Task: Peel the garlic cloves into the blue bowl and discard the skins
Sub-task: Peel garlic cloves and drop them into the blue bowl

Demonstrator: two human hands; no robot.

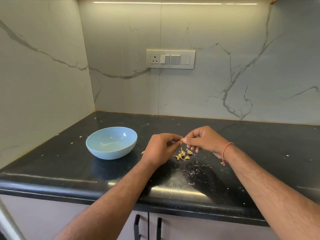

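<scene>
The black surface (69, 163) fills the lower frame. On it stand a blue bowl (111, 142) at centre left, garlic cloves (183, 154) clustered at centre, and scattered white flecks (194, 170) below them.

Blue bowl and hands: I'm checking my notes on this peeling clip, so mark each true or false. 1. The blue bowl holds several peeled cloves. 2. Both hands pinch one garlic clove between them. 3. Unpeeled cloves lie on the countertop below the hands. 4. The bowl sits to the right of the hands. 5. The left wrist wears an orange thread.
1. False: the blue bowl looks empty.
2. True: the left hand and right hand pinch one garlic clove.
3. True: the cloves lie on the countertop.
4. False: it sits to their left.
5. False: the orange thread is on the right wrist.
</scene>
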